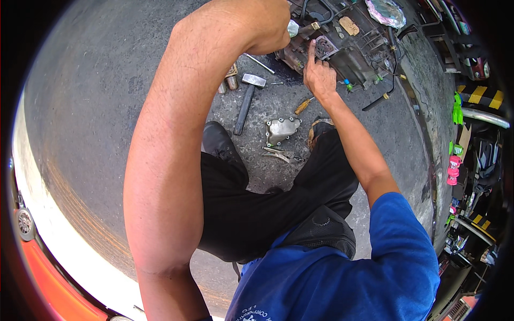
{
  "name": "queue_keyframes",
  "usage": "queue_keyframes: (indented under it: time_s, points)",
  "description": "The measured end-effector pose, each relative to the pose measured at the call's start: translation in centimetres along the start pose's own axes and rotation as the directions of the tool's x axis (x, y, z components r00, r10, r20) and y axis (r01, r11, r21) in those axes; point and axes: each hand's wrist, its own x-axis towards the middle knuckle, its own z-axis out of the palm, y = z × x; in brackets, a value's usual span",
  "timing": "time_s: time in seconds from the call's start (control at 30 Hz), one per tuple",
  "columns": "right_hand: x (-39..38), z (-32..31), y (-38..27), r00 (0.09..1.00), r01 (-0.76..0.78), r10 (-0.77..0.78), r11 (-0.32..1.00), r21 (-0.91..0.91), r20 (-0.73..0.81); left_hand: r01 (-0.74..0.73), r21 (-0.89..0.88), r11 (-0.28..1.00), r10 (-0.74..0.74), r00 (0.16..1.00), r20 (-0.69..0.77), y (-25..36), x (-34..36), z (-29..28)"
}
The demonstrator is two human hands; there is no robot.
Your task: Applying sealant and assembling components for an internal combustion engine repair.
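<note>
A greasy metal gearbox-like housing [348,65] lies on the ground at the top, right of centre. My right hand [320,80] reaches to it, index finger stretched out with its tip at the edge of a small machined opening [324,47]. The other fingers of that hand are bent, and nothing shows in them. My left hand [270,29] is closed in a fist above the left end of the housing. A small whitish piece [293,28] shows at its edge; whether the fist holds it I cannot tell. My left forearm covers much of the left side.
Between my feet and the housing lie a hammer [249,99], a screwdriver [303,106], a metal cover [282,130], locking pliers [279,154] and a rod [261,63]. Crumpled plastic [386,13] sits top right. Cluttered shelving [484,155] lines the right; an orange car [59,283] stands lower left.
</note>
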Motion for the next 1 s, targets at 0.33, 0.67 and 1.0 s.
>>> queue_keyframes:
  time_s: [0.33,0.67,1.0]
  points:
    - [0.3,0.4,0.1,1.0,0.018,-0.018,0.999,-0.031,0.008,-0.022,-0.015,1.0,0.022,1.0,-0.015,-0.1,-0.4,-0.1]
    - [0.3,1.3,0.8,0.998,0.049,-0.052,0.994,-0.101,-0.028,-0.016,-0.027,1.0,0.016,0.999,0.033,-0.2,0.1,-0.2]
    - [0.1,0.8,1.6,0.999,0.049,-0.049,0.991,-0.121,0.003,-0.028,-0.002,1.0,0.028,1.0,0.008,-0.4,0.3,0.1]
